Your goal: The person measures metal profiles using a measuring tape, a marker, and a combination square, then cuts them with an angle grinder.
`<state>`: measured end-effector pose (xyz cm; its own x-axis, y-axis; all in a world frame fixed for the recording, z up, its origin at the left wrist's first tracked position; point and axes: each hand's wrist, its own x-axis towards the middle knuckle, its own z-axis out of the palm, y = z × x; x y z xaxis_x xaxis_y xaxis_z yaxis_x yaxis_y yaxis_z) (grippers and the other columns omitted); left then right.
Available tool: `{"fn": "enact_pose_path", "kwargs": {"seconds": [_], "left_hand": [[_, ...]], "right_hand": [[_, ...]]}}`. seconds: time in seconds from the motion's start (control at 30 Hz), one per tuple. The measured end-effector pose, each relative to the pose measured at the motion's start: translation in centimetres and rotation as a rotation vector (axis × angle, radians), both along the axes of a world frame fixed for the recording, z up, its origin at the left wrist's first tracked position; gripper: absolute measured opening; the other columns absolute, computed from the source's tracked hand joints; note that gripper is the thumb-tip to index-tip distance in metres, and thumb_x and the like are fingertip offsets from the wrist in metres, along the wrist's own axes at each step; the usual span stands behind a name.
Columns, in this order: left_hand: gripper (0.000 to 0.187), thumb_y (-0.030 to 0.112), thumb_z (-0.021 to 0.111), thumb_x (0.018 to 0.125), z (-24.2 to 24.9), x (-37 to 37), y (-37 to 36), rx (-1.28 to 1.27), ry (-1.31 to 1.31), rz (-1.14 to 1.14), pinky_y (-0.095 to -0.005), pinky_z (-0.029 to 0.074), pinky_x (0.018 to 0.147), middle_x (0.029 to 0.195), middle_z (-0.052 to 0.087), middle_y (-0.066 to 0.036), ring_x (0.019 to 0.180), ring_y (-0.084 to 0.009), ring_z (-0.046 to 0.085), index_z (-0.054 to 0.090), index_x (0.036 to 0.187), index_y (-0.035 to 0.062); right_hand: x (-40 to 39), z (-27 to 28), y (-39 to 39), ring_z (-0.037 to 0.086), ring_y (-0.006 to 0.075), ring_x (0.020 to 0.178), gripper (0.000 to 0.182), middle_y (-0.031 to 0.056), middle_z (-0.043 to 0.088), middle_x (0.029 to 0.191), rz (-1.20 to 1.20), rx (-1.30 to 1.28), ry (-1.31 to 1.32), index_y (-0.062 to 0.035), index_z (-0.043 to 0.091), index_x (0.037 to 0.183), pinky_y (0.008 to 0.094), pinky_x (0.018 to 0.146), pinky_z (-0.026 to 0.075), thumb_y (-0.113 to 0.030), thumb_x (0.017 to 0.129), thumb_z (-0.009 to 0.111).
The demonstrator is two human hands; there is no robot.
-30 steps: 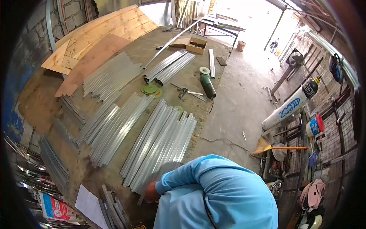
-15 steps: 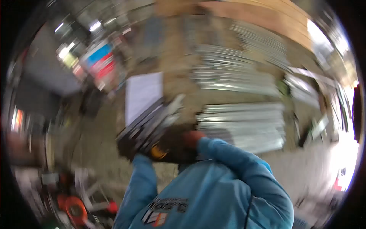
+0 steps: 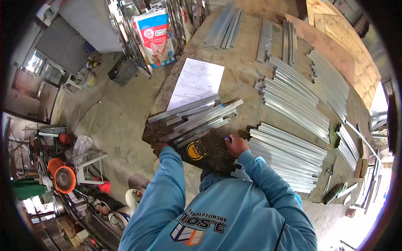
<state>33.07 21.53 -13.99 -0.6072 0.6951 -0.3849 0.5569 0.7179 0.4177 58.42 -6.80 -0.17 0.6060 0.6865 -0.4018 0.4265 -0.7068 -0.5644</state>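
My left hand [image 3: 158, 148] is at the near left corner of the table, beside the ends of several short metal profiles [image 3: 205, 121]. Its fingers are dark and mostly hidden, so their grip does not show. Closed over the table's near edge, my right hand [image 3: 237, 146] has a small blue thing [image 3: 227, 138] in it, too little exposed to name. Between my hands lies a black and yellow tape measure [image 3: 195, 150]. The short profiles rest loosely crossed, partly over a sheet of paper [image 3: 199, 81] with handwritten notes and sketches.
Rows of long metal profiles [image 3: 289, 154] lie to the right, with another stack [image 3: 295, 102] beyond. A green-handled tool [image 3: 335, 193] is at the right edge. A Zoi Cat bag [image 3: 155, 37] stands behind the table. An orange basin [image 3: 65, 180] and stool [image 3: 90, 165] are at left.
The view has swung and become sharp. My right hand is now farther from my left, with the short profiles and tape measure lying on the table between them.
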Motion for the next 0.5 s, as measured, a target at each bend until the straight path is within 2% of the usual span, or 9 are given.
{"fn": "enact_pose_path", "kwargs": {"seconds": [0.03,0.07,0.13,0.17,0.23,0.33,0.4,0.5], "left_hand": [[0.064,0.048,0.025,0.106,0.7,0.0,-0.3,-0.003,0.064,-0.166,-0.0548,0.052,0.098,0.135,0.057,-0.025,0.115,-0.0457,0.062,0.048,0.139,-0.0013],[0.064,0.048,0.025,0.106,1.6,0.2,-0.3,-0.006,0.063,-0.175,-0.0548,0.052,0.098,0.135,0.057,-0.025,0.115,-0.0457,0.062,0.048,0.139,-0.0013],[0.070,0.051,0.023,0.105,3.2,0.7,-0.4,0.111,-0.341,0.370,-0.0571,0.050,0.100,0.132,0.059,-0.029,0.115,-0.0481,0.061,0.055,0.132,-0.0055],[0.070,0.051,0.023,0.105,4.2,1.2,-0.9,0.107,-0.343,0.361,-0.0571,0.050,0.100,0.132,0.059,-0.029,0.115,-0.0481,0.061,0.055,0.132,-0.0055],[0.073,0.051,0.022,0.105,5.7,2.2,-1.7,0.108,-0.083,0.142,-0.0571,0.049,0.100,0.128,0.061,-0.031,0.117,-0.0486,0.060,0.059,0.124,-0.0087],[0.074,0.050,0.021,0.105,4.1,1.7,-1.2,0.172,-0.098,0.153,-0.0570,0.049,0.100,0.125,0.062,-0.033,0.117,-0.0489,0.060,0.059,0.122,-0.0105],[0.074,0.051,0.021,0.105,4.6,2.2,-1.4,0.170,-0.086,0.151,-0.0570,0.049,0.100,0.123,0.062,-0.033,0.116,-0.0489,0.060,0.060,0.121,-0.0105],[0.074,0.051,0.021,0.105,3.8,1.9,-1.2,0.154,-0.070,0.154,-0.0571,0.051,0.098,0.121,0.063,-0.033,0.115,-0.0489,0.061,0.059,0.121,-0.0107]], "right_hand": [[0.1,-0.4,-0.2,0.064,0.0491,0.101,0.044,0.0279,0.068,0.104,-0.008,-0.003,0.000,-0.0040,0.059,0.112,0.0586,0.088,0.049,-0.045,0.099,0.050],[0.3,-0.8,-0.4,0.064,0.0491,0.101,0.045,0.0278,0.068,0.104,0.018,-0.003,0.001,-0.0038,0.059,0.114,0.0584,0.089,0.049,-0.045,0.099,0.051],[0.8,-1.9,-0.9,0.064,0.0491,0.101,0.046,0.0276,0.068,0.104,0.034,-0.007,-0.003,-0.0036,0.059,0.116,0.0583,0.089,0.049,-0.045,0.099,0.051],[0.9,-2.5,-1.1,0.064,0.0490,0.102,0.046,0.0282,0.068,0.106,0.057,-0.005,0.000,-0.0035,0.057,0.120,0.0580,0.090,0.049,-0.044,0.099,0.051],[0.6,-2.8,-1.6,0.064,0.0490,0.103,0.047,0.0288,0.068,0.108,0.073,0.000,0.003,-0.0034,0.056,0.123,0.0577,0.091,0.049,-0.044,0.099,0.052],[-0.2,-1.6,-2.3,0.063,0.0500,0.104,0.050,0.0313,0.066,0.111,0.035,0.029,-0.047,-0.0024,0.052,0.128,0.0574,0.092,0.049,-0.042,0.098,0.054],[-0.3,-0.3,-2.7,0.062,0.0508,0.105,0.053,0.0328,0.065,0.111,0.009,0.012,0.082,-0.0018,0.049,0.130,0.0579,0.092,0.049,-0.042,0.096,0.056],[-0.9,0.6,-3.4,0.063,0.0511,0.103,0.055,0.0325,0.066,0.109,0.007,0.065,0.063,-0.0022,0.049,0.132,0.0578,0.090,0.050,-0.042,0.095,0.057]]}}
